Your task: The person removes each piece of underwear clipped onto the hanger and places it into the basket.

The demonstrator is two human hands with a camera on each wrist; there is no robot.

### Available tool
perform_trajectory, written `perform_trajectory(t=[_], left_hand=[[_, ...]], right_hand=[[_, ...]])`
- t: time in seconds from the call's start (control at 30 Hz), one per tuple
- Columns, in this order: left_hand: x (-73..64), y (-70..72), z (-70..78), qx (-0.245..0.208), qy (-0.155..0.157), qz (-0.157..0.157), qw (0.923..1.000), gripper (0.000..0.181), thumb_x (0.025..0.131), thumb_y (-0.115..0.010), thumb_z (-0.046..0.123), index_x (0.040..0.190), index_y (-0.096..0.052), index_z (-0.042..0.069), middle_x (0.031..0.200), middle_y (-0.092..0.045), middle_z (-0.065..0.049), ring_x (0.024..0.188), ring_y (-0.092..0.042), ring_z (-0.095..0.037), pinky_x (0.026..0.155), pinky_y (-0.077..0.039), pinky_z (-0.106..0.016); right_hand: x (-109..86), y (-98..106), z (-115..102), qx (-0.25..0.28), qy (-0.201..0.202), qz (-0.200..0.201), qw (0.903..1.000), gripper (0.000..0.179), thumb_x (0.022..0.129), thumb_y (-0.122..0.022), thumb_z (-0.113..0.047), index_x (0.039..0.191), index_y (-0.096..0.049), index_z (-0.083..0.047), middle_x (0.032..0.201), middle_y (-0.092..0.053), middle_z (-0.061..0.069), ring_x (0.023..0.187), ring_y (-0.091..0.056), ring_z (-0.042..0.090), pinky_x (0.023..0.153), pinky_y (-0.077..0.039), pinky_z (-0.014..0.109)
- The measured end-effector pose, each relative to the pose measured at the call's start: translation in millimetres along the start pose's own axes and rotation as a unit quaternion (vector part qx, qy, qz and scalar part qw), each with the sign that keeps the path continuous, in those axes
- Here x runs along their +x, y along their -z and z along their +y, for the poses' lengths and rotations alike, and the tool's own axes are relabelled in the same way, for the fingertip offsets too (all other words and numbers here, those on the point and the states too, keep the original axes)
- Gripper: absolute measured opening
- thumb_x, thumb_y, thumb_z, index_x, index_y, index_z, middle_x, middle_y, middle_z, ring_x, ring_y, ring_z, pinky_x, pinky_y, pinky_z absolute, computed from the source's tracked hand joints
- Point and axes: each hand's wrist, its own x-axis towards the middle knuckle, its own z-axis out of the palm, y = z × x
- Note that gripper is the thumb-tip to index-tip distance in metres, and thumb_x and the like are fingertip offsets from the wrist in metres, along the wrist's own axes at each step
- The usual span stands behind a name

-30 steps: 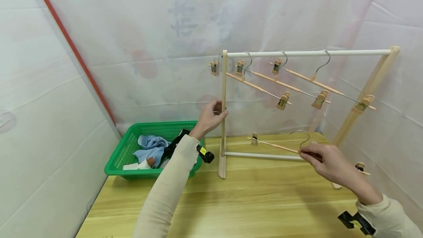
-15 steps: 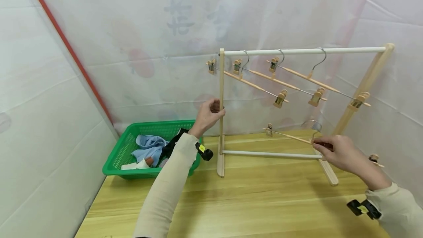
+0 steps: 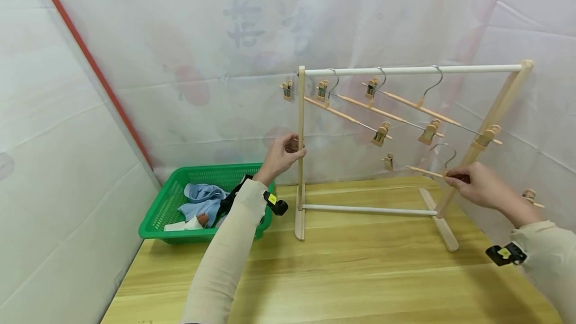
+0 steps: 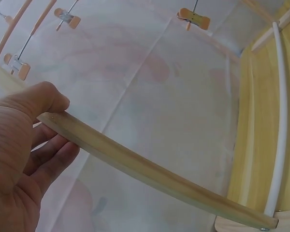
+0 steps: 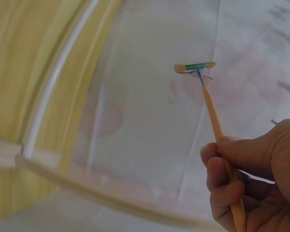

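Note:
My left hand [image 3: 280, 160] grips the left wooden upright [image 3: 301, 119] of a small clothes rack about halfway up. In the left wrist view, its thumb lies on one side of the post [image 4: 150, 170] and the fingers curl on the other. My right hand [image 3: 488, 189] pinches a clip hanger [image 3: 425, 170] by the middle of its bar, below the rack's top rail and near the right upright. The hanger's hook points up, apart from the rail. In the right wrist view, fingers wrap the wooden bar [image 5: 211, 110], and one clip [image 5: 195, 66] shows at its far end.
Three similar clip hangers [image 3: 337, 113] hang from the white top rail [image 3: 405, 71]. A green basket [image 3: 155, 209] with light blue [image 3: 204, 206], black and white cloth items stands left of the rack. The wooden table [image 3: 360, 264] meets fabric-covered walls behind.
My right hand has lifted the hanger up and to the right, toward the right upright. My left hand keeps its grip on the left upright.

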Motion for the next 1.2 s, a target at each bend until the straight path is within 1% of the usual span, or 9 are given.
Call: perform_trajectory(t=[0.07,0.27,0.4,0.53,0.6,0.7,0.87,1.07,1.2], left_hand=[[0.4,0.2,-1.3,0.000,0.000,-0.003,1.0000,0.028,0.097,-0.070,0.020,0.123,-0.065,0.008,0.110,-0.072,-0.012,0.096,-0.069,-0.023,0.087,-0.059,-0.037],[0.6,1.7,-1.8,0.002,0.004,-0.007,1.0000,0.031,0.097,-0.070,0.018,0.126,-0.064,0.008,0.109,-0.070,-0.013,0.096,-0.068,-0.024,0.086,-0.059,-0.038],[0.1,0.9,-4.4,0.000,-0.001,-0.008,1.0000,0.031,0.097,-0.070,0.017,0.127,-0.064,0.010,0.108,-0.071,-0.012,0.094,-0.068,-0.023,0.086,-0.059,-0.038],[0.9,0.5,-6.1,0.002,-0.003,-0.009,1.0000,0.031,0.097,-0.070,0.017,0.127,-0.064,0.010,0.107,-0.071,-0.012,0.094,-0.069,-0.023,0.085,-0.059,-0.037],[1.6,0.9,-5.8,0.003,-0.002,-0.010,0.9999,0.032,0.097,-0.070,0.018,0.127,-0.064,0.009,0.108,-0.071,-0.012,0.094,-0.069,-0.023,0.085,-0.059,-0.037],[2.1,1.5,-4.7,0.006,-0.002,-0.012,0.9999,0.033,0.097,-0.070,0.020,0.128,-0.063,0.010,0.109,-0.070,-0.011,0.095,-0.069,-0.023,0.086,-0.059,-0.037],[1.4,3.4,-3.3,0.004,-0.002,-0.016,0.9999,0.031,0.097,-0.070,0.019,0.127,-0.064,0.011,0.109,-0.070,-0.011,0.095,-0.069,-0.023,0.086,-0.059,-0.038],[0.3,4.4,-2.3,0.008,0.002,-0.016,0.9998,0.031,0.097,-0.070,0.016,0.126,-0.064,0.010,0.109,-0.070,-0.013,0.095,-0.069,-0.025,0.086,-0.059,-0.040],[0.1,4.3,-1.5,0.018,0.003,-0.017,0.9997,0.038,0.097,-0.070,0.021,0.132,-0.061,0.010,0.113,-0.069,-0.013,0.100,-0.068,-0.025,0.089,-0.059,-0.041]], right_hand=[[3.5,7,7,-0.013,-0.010,-0.003,0.9999,0.037,0.104,-0.056,-0.016,0.119,-0.066,0.016,0.095,-0.074,0.023,0.063,-0.053,0.001,0.053,-0.044,0.026],[11.7,29,28,-0.038,0.017,0.051,0.9978,0.026,0.098,-0.061,-0.004,0.110,-0.069,0.017,0.084,-0.073,0.019,0.058,-0.046,-0.003,0.051,-0.040,0.024],[12.8,49,28,-0.049,-0.003,0.065,0.9967,0.021,0.097,-0.060,-0.005,0.097,-0.071,0.013,0.069,-0.067,0.010,0.053,-0.041,0.003,0.048,-0.035,0.025],[15.8,69,24,-0.069,-0.004,0.091,0.9934,0.017,0.093,-0.062,-0.002,0.085,-0.070,0.010,0.060,-0.058,0.003,0.049,-0.038,0.007,0.046,-0.033,0.026],[18.8,81,23,-0.076,0.004,0.103,0.9918,0.014,0.089,-0.061,0.002,0.085,-0.069,0.013,0.061,-0.060,0.006,0.050,-0.039,0.005,0.046,-0.034,0.025],[22.9,101,19,-0.086,-0.001,0.104,0.9908,0.021,0.091,-0.058,0.003,0.094,-0.068,0.021,0.066,-0.066,0.016,0.051,-0.042,0.003,0.047,-0.037,0.025],[32.0,129,13,-0.079,-0.038,0.116,0.9895,0.028,0.097,-0.057,-0.001,0.105,-0.063,0.025,0.076,-0.069,0.030,0.051,-0.047,0.002,0.046,-0.041,0.024],[45.7,154,9,-0.049,-0.039,0.152,0.9864,0.027,0.095,-0.057,0.003,0.104,-0.060,0.028,0.068,-0.068,0.030,0.046,-0.049,-0.004,0.043,-0.041,0.020],[53.5,164,7,-0.059,-0.040,0.149,0.9863,0.029,0.096,-0.057,0.002,0.106,-0.060,0.029,0.066,-0.068,0.028,0.044,-0.049,-0.004,0.043,-0.040,0.021]])
